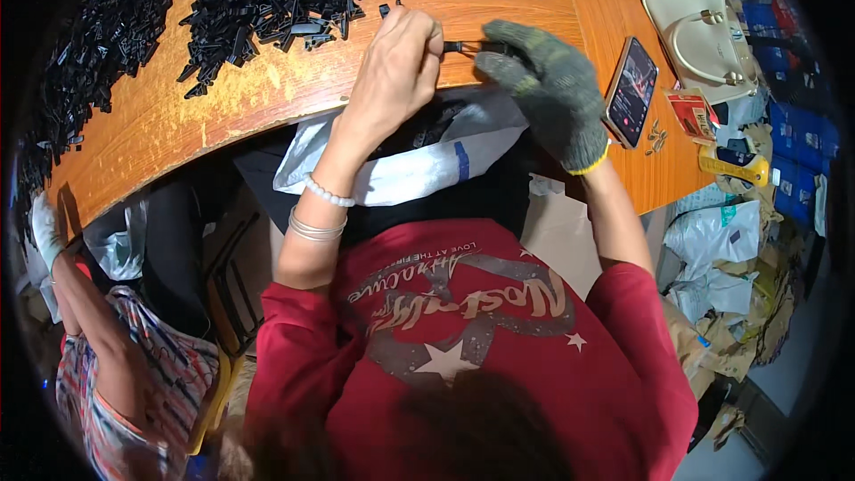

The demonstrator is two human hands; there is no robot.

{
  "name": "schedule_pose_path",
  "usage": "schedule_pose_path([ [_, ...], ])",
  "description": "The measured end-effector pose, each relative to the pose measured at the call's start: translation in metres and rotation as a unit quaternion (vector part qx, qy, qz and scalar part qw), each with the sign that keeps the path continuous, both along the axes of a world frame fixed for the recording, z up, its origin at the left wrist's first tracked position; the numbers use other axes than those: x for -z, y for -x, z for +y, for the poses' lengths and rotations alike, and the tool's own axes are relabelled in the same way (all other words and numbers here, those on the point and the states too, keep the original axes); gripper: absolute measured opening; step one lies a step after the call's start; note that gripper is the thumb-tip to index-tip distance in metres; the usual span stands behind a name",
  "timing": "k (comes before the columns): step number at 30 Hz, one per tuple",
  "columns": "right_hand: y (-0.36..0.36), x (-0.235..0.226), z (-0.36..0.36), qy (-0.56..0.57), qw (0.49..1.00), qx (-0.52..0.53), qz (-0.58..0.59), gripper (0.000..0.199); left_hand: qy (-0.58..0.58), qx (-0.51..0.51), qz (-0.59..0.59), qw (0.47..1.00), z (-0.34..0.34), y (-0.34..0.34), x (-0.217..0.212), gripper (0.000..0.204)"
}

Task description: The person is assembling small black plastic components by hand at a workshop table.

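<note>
My bare left hand [398, 67], with a bead bracelet and bangles at the wrist, is closed on one end of a small black plastic part [453, 47]. The part's thin far end reaches to the fingertips of my right hand [550, 80], which wears a grey knitted glove with a yellow cuff. Its thumb and fingers pinch round that end and partly hide it. Both hands are just above the table's near edge. Beyond them lies a wide heap of similar black plastic parts [276, 0], with one loose piece [385, 11] close to my left knuckles.
Below my hands, a white sack [410, 180] lies open across my lap. On the wooden table [267, 93] are a phone [631, 93], a cream handbag [690, 22] and a yellow-handled tool [735, 166] at the right. A co-worker's gloved hand [44, 230] is by another black heap at left.
</note>
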State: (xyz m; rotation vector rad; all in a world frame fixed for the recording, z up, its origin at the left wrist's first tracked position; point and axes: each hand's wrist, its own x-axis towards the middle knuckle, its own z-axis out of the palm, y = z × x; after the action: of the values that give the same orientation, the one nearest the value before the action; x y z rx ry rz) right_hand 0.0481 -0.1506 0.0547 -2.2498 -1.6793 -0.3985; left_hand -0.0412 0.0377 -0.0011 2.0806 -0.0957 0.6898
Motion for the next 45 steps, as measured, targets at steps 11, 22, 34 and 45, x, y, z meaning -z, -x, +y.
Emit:
schedule_pose_path([
  [11, 0.037, -0.009, -0.009, -0.262, 0.717, 0.134, 0.632, 0.027, 0.648, 0.214, 0.115, 0.722, -0.014, 0.02, -0.02, 0.027],
  [22, 0.043, -0.002, -0.006, -0.234, 0.705, 0.144, 0.654, 0.03, 0.488, 0.072, 0.255, 0.831, -0.025, 0.026, -0.038, 0.028],
  [34, 0.049, -0.01, -0.009, -0.093, 0.757, 0.169, 0.624, 0.027, -0.09, -0.302, -0.018, 0.949, 0.034, -0.01, -0.02, 0.012],
  [45, 0.049, -0.006, -0.013, -0.136, 0.715, 0.206, 0.655, 0.027, -0.202, -0.321, -0.054, 0.924, 0.046, -0.038, -0.022, 0.014],
])
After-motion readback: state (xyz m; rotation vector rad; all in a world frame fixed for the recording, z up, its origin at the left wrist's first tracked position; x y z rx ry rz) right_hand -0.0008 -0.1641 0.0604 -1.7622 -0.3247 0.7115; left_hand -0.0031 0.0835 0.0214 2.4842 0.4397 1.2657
